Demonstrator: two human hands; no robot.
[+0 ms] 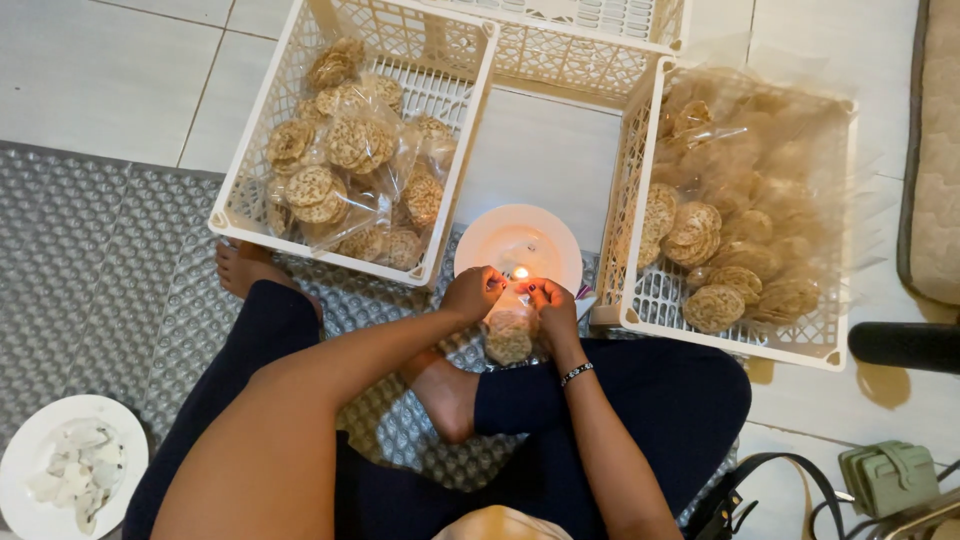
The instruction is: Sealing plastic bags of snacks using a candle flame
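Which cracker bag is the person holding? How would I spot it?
Find the two white plastic crates on the floor, then the round white plate with a lit candle between them. Just below the flame, the left hand and right hand pinch a small clear bag of crackers; it alone lies outside the crates.

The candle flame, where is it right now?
In the head view, the flame burns at centre on the white plate, between the left hand and right hand, above the small cracker bag they hold.
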